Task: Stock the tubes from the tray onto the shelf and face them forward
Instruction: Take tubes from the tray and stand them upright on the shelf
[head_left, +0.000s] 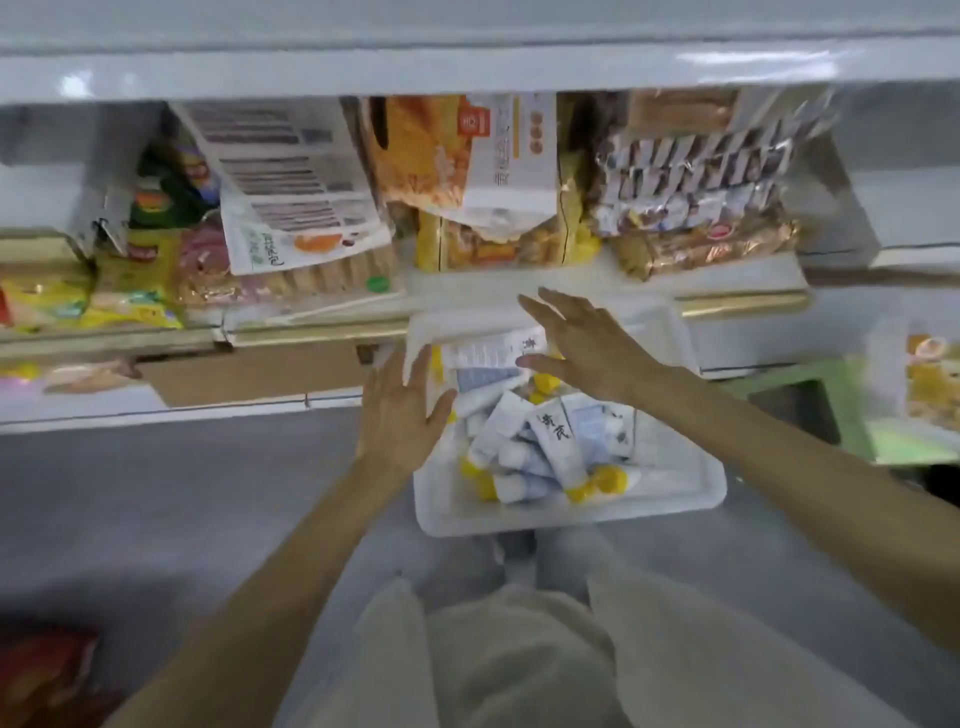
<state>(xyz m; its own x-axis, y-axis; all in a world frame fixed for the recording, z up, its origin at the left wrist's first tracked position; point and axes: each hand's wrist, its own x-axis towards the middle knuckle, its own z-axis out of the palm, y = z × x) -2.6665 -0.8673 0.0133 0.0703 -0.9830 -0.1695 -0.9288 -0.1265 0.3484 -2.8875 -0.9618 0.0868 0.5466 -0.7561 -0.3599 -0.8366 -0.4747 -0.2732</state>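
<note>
Tubes (540, 441) are all in a loose heap in the white tray (571, 517), which sits low in front of the person's knees, just below the shelf (467, 286) edge. They've got white bodies and yellow caps (605, 480), pointing every which way, some lying across others. None on the shelf that I can see.

Both hands are empty. The left hand (400, 410) is flat with fingers straight at the tray's left rim. Can't tell if it's touching the rim or just beside it. The right hand (587, 348) is spread wide over the far end of the heap, fingers straight, nothing pinched. It's blurry, so whether the thumb brushes a tube is anyone's guess.

Handling-wise, my take: these look like soft squeeze tubes, so light, smooth and a bit slippery, and they'll dent if you clamp the middle. I'd take each one near the cap end, where the shoulder is stiff, or across the body with a gentle pinch. They're stacked loosely, so pulling a bottom one will likely shift the rest. Go for a top one. The bare strip of shelf in front of the snack packs (691, 182) looks like the spot, printed side facing out.
</note>
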